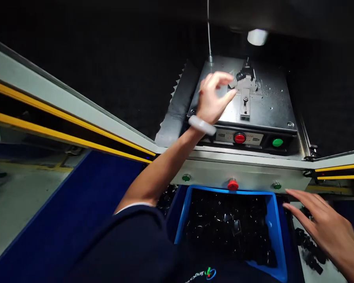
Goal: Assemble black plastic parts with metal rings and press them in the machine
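Observation:
My left hand (212,96) reaches over the metal plate (271,108) of a machine, thumb and fingers apart with nothing visibly held. Just right of its fingertips, a small black ribbed part (240,75) sits at the fixture (248,82) on that plate. Whether the fingertips touch the fixture I cannot tell. At the lower right, my right hand (327,224) hovers with thumb and fingers apart, empty. Below it, several loose black parts (311,249) lie on a pale surface, partly covered by that hand and forearm.
A blue bin (279,236) full of glossy black pieces stands below the front panel. A red button (239,138) and a green button (277,142) are on the machine's front. A red knob (233,184) protrudes from the panel below. Yellow-striped frames (76,114) flank the opening.

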The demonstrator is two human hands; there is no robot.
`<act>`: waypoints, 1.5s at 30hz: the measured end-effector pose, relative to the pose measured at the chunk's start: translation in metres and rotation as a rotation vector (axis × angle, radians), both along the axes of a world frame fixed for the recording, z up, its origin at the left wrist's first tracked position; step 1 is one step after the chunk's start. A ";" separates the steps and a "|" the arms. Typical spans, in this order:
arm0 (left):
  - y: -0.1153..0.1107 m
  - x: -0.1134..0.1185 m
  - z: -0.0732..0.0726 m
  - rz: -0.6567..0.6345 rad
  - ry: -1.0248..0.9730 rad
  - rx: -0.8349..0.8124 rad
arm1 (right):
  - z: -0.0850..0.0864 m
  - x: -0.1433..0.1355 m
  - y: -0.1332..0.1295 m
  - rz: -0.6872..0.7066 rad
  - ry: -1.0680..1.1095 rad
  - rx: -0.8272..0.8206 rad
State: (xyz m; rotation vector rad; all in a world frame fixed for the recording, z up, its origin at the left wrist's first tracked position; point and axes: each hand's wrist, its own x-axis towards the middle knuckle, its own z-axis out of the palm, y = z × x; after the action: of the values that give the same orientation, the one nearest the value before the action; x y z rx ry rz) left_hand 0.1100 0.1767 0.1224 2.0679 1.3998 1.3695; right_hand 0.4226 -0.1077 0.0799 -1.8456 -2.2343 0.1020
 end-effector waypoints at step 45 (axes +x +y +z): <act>-0.270 -0.042 -0.119 -0.246 -1.433 -1.488 | -0.067 -0.079 -0.028 -0.069 0.725 -0.447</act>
State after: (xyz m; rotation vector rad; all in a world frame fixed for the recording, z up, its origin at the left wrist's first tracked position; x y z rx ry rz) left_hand 0.0676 -0.0936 0.0039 0.0840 0.7978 0.7413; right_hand 0.3438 -0.1355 0.0131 -1.6795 -1.7076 1.1354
